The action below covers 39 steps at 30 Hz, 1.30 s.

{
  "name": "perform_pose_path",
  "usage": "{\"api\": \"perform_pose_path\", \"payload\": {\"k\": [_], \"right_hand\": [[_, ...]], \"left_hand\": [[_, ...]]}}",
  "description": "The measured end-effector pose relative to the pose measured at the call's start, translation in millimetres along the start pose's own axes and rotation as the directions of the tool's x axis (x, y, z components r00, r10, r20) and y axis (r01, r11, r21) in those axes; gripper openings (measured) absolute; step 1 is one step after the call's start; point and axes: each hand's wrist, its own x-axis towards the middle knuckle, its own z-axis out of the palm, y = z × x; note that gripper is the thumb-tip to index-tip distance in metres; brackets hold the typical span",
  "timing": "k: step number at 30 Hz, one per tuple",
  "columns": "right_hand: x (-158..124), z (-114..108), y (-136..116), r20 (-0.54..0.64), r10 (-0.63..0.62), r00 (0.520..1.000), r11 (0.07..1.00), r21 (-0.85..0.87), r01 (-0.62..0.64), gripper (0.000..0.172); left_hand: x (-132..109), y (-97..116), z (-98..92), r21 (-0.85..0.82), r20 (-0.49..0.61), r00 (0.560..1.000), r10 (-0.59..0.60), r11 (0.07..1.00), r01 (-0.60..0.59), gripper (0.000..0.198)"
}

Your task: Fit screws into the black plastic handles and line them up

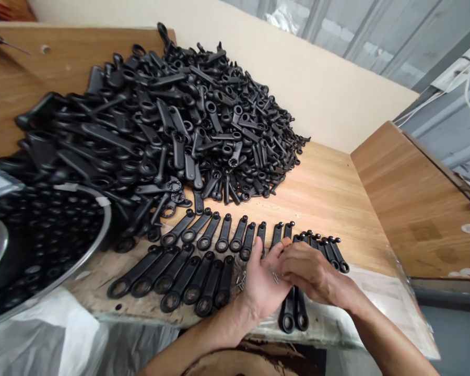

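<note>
Left of the heap of black ring-ended levers (172,115), a round metal-rimmed tray (110,222) holds more black parts, its rim pressed close to the heap's edge. In front of the heap, on the wooden workbench (329,209), a neat double row of levers (191,277) lies side by side, ring ends toward the person and narrow ends away, an order that seems meant to keep each piece separate and easy to reach, unlike the loose pile. Further right, still in front of the heap, the left hand (262,287) rests palm up over the rows, its fingers apart and cradling tiny metal pins (274,277). The right hand (311,271) reaches across from the lower right, wrist bent and fingers drawn together above that palm, though whether they grip a pin is impossible to tell
</note>
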Motion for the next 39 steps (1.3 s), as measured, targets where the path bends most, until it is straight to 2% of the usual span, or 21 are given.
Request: {"api": "perform_pose_path", "payload": {"k": [3, 5, 7, 11, 16, 26, 28, 30, 33, 35, 39], "right_hand": [[17, -8, 24, -0.093, 0.089, 0.992, 0.990, 0.116, -0.078, 0.012], [32, -7, 44, -0.180, 0.152, 0.972, 0.984, 0.115, -0.132, 0.012], [48, 0, 64, -0.216, 0.176, 0.960, 0.982, 0.100, -0.158, 0.013], [65, 20, 91, -0.174, 0.163, 0.971, 0.986, 0.058, -0.155, 0.014], [64, 30, 101, -0.141, 0.168, 0.976, 0.985, 0.055, -0.162, 0.013], [65, 37, 103, -0.132, 0.155, 0.979, 0.988, 0.020, -0.154, 0.013], [64, 33, 101, -0.135, 0.140, 0.981, 0.990, 0.022, -0.138, 0.011], [59, 23, 95, -0.188, 0.131, 0.973, 0.991, 0.039, -0.126, 0.009], [44, 2, 76, -0.343, 0.149, 0.927, 0.988, 0.074, -0.132, 0.009], [31, -10, 57, -0.381, 0.130, 0.915, 0.991, 0.060, -0.115, 0.010], [9, -14, 15, -0.175, 0.042, 0.984, 0.999, 0.008, -0.041, 0.013]], "left_hand": [[1, -2, -1.7, 0.020, 0.070, 0.997, 0.015, 1.000, -0.017, 0.055], [2, -4, -3.3, 0.063, 0.081, 0.997, -0.013, 0.998, 0.008, 0.057], [2, -4, -4.4, 0.082, 0.067, 0.997, -0.025, 0.996, 0.020, 0.058], [2, -3, -4.0, 0.078, 0.054, 0.999, -0.007, 0.997, 0.003, 0.056], [2, -2, -3.5, 0.067, 0.047, 0.999, -0.010, 0.998, 0.007, 0.056], [2, -2, -3.0, 0.066, 0.056, 0.998, 0.019, 0.998, -0.023, 0.056], [2, 1, -1.8, 0.053, 0.056, 0.998, 0.035, 0.998, -0.038, 0.058], [2, 5, -0.1, 0.034, 0.046, 0.997, 0.058, 0.998, -0.059, 0.060], [2, 8, 2.4, 0.010, 0.035, 0.996, 0.081, 0.997, -0.081, 0.064], [2, 9, 3.5, 0.005, 0.046, 0.996, 0.081, 0.997, -0.082, 0.064], [1, 6, 2.9, 0.003, 0.092, 0.993, 0.077, 0.997, -0.078, 0.062]]}}
